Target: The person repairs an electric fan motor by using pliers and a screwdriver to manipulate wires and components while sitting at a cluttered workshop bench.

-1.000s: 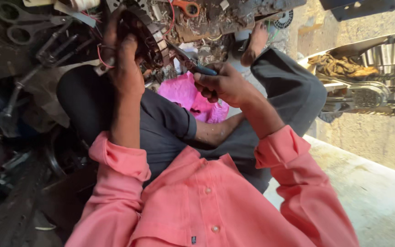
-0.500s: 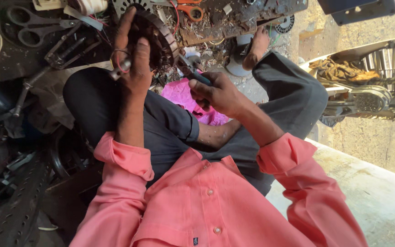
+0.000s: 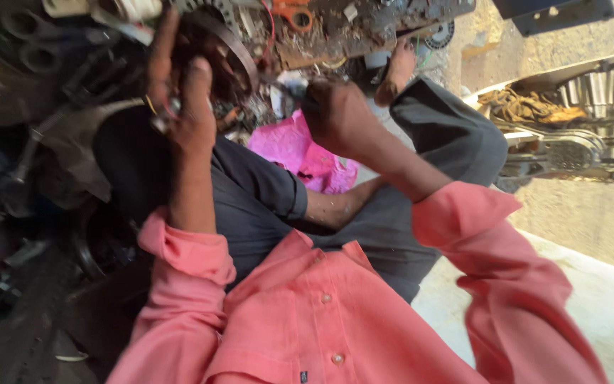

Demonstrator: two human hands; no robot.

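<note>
Gripping the upright metal ring [image 3: 232, 50], left hand [image 3: 182, 107] closed; right hand [image 3: 339, 117] fisted, contents unclear.

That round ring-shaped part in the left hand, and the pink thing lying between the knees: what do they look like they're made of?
Round ring-shaped part: looks like dark metal, dull and grimy, with a thin curved rim catching a faint sheen; motion blur leaves the exact metal open. The left hand grips it.
Pink thing: probably thin plastic film, like a bag, judging by its crumpled folds and slight gloss; it could be cloth.
</note>
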